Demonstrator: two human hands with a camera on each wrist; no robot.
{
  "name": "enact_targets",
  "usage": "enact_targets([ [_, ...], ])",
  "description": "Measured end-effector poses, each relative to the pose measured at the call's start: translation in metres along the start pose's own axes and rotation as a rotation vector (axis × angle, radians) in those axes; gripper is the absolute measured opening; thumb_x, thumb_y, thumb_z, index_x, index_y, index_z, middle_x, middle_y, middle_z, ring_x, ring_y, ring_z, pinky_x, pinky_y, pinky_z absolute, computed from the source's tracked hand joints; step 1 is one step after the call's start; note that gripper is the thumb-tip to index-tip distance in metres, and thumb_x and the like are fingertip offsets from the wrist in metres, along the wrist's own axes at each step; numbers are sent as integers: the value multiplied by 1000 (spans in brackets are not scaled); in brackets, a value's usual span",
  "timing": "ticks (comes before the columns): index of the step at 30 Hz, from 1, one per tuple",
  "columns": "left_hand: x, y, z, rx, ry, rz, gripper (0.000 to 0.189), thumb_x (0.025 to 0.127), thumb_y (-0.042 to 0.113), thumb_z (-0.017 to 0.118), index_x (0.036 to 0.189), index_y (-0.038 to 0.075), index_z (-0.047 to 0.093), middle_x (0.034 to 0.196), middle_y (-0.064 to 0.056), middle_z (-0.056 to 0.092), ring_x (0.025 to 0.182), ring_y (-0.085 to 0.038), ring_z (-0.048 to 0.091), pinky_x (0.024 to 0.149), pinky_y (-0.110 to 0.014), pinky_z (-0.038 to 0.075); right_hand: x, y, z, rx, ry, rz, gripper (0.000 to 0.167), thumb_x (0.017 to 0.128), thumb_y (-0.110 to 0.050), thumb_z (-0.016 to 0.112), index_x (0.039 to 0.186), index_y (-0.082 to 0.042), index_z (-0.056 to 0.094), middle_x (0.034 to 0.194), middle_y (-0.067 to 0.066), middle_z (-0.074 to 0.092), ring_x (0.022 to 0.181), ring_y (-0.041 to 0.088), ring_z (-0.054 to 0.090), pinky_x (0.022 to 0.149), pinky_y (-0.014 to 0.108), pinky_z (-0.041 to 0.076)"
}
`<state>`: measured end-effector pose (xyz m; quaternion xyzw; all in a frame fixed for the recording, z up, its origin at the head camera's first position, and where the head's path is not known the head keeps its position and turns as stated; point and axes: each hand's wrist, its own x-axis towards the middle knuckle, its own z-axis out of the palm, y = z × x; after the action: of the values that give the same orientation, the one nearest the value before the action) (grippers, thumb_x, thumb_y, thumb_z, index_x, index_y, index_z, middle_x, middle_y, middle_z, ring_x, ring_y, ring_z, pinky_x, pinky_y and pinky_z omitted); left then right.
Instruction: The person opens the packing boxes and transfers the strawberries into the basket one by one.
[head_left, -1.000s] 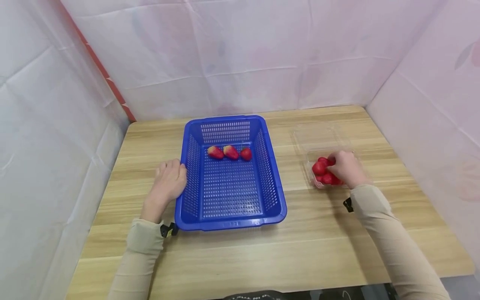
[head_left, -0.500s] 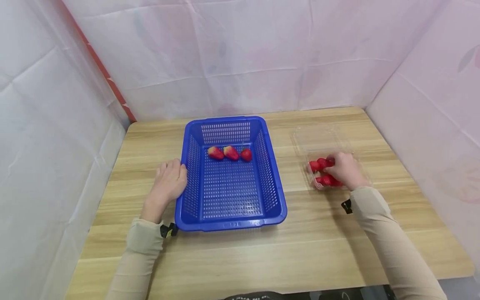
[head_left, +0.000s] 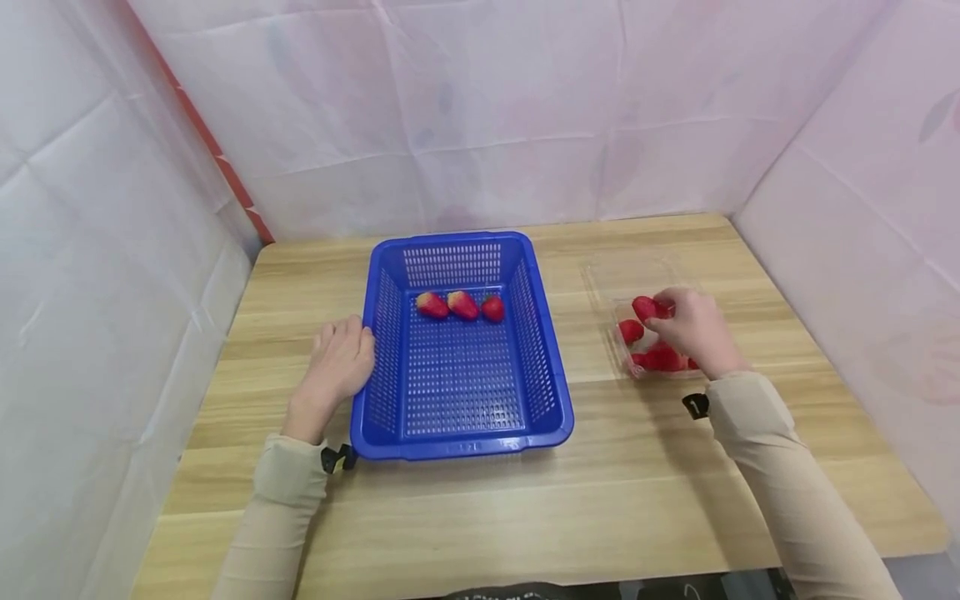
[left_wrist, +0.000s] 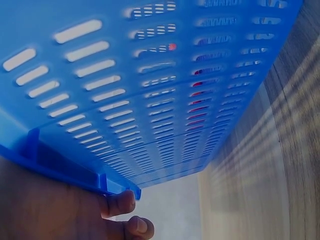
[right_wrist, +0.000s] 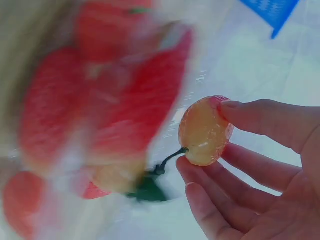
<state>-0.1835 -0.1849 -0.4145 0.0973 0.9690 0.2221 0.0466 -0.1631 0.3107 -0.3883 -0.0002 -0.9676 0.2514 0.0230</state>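
My left hand (head_left: 342,360) grips the left rim of a blue plastic basket (head_left: 461,448); in the left wrist view its fingertips (left_wrist: 140,226) curl under that rim. Three strawberries (head_left: 462,306) lie in a row toward the basket's far end, two of them pale at one end. Over at the right, my right hand (head_left: 697,329) pinches a strawberry (right_wrist: 204,132) between thumb and fingers, just above an open clear plastic box (head_left: 622,354). The held strawberry shows a yellowish end and a dark green stem in the right wrist view. Several other strawberries (head_left: 663,358) lie in the box.
The box's clear lid (head_left: 633,271) lies folded back behind it. Basket and box stand apart on a light wooden table (head_left: 465,517). Pale cloth hangs (head_left: 480,117) along the back and both sides. Something dark shows at the table's front edge.
My right hand has lifted a strawberry slightly up out of the box, and the fruit left inside has shifted. My left hand and the basket have stayed in place.
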Motion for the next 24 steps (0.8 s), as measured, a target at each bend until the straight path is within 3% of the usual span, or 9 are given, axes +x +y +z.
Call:
enact_targets([
  [11,0,0,-1,-6,-5,-1,39,106,29,19,110,0,45,104,-18,48,99,-37,37,88,-50,28,2,-66,-12,78,-7,-90,36,89,-11,71,119,7,63,109,27,66,93,42,66,85,55,48],
  [19,-2,1,-2,-10,-9,-1,40,106,30,17,112,1,45,106,-18,48,99,-37,37,88,-51,28,15,-119,-1,132,-59,-198,31,89,-13,72,115,2,68,103,21,68,82,34,70,75,48,54],
  [24,-1,2,-2,-10,-15,-3,40,106,30,17,112,1,45,106,-19,49,99,-38,38,88,-51,28,27,-153,11,143,-109,-282,29,86,-9,73,112,2,69,102,17,69,86,30,68,77,44,54],
])
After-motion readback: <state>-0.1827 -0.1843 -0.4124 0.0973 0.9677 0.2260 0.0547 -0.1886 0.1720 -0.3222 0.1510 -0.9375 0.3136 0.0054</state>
